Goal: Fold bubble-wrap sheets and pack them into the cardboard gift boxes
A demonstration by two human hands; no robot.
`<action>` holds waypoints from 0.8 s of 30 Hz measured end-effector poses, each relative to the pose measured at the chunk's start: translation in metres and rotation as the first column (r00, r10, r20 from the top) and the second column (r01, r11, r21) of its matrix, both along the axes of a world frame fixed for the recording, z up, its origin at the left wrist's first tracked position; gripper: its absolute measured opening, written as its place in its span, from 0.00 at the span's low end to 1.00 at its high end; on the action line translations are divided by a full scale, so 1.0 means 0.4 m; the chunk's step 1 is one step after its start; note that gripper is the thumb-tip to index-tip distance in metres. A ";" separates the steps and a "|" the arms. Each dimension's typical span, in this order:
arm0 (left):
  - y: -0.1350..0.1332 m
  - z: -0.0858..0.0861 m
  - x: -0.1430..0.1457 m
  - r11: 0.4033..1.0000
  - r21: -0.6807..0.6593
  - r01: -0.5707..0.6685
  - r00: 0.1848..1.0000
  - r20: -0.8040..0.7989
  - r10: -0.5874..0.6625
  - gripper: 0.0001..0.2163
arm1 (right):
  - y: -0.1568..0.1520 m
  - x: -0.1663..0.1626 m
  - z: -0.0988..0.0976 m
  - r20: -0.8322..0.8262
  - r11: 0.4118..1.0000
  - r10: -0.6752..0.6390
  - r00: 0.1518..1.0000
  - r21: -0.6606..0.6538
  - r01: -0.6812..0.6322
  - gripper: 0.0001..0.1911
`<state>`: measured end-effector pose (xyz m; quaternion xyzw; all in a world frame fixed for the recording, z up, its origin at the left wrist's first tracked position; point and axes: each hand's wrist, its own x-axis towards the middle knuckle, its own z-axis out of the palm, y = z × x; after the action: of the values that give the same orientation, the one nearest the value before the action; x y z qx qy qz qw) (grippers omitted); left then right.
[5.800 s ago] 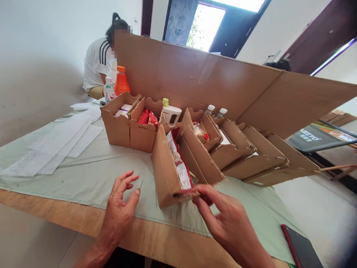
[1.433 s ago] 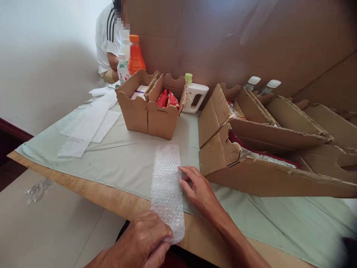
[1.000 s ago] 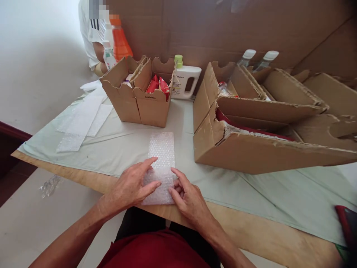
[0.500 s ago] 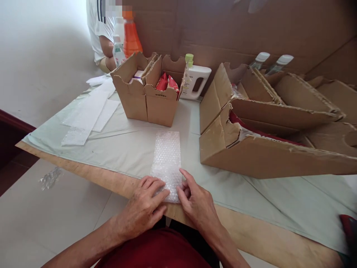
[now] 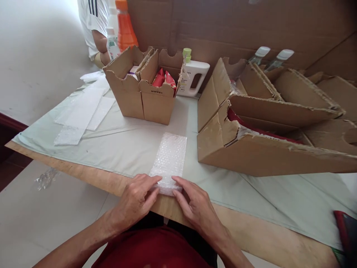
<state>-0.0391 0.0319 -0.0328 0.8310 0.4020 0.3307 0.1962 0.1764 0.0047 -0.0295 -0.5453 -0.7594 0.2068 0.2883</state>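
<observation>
A strip of bubble wrap (image 5: 170,154) lies on the cloth-covered table in front of me, its near end folded over into a thicker band at the table's edge. My left hand (image 5: 139,195) pinches the left side of that folded end between thumb and fingers. On the opposite side, my right hand (image 5: 192,197) grips the fold in the same way, thumb below and index finger on top. Whether anything is wrapped inside the fold cannot be made out.
Several bubble wrap strips (image 5: 80,111) lie at the left. Cardboard boxes (image 5: 156,106) with red packets stand behind, next to a white jug (image 5: 195,76). Larger cardboard bins (image 5: 267,156) fill the right side. A person in a white shirt (image 5: 95,22) is at the back left.
The near end of the bubble wrap has been folded up away from me. My left hand has shifted from lying over the wrap to gripping its left side, and the strip's far end tilts rightward.
</observation>
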 end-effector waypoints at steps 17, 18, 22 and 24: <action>0.027 -0.003 -0.028 0.994 0.048 0.103 0.995 -0.004 -0.102 0.18 | 0.014 0.006 -0.016 -0.004 0.982 0.015 1.000 0.189 -0.014 0.11; 0.030 -0.001 -0.029 0.995 0.010 0.097 0.995 0.024 -0.097 0.18 | 0.015 0.010 -0.014 -0.021 0.987 0.017 1.000 0.161 -0.013 0.11; 0.063 -0.004 -0.010 0.999 -0.046 -0.006 1.000 -0.006 0.006 0.14 | 0.014 0.026 -0.003 0.042 0.965 -0.070 0.997 0.255 0.057 0.11; 0.086 -0.012 0.002 0.998 0.025 -0.062 0.995 -0.082 0.064 0.13 | 0.016 0.029 -0.001 0.116 0.944 -0.097 0.989 0.326 0.054 0.12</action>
<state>-0.0384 0.0664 -0.0378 0.8329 0.4322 0.3065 0.1596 0.1882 0.0111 -0.0299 -0.5319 -0.7788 0.0327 0.3310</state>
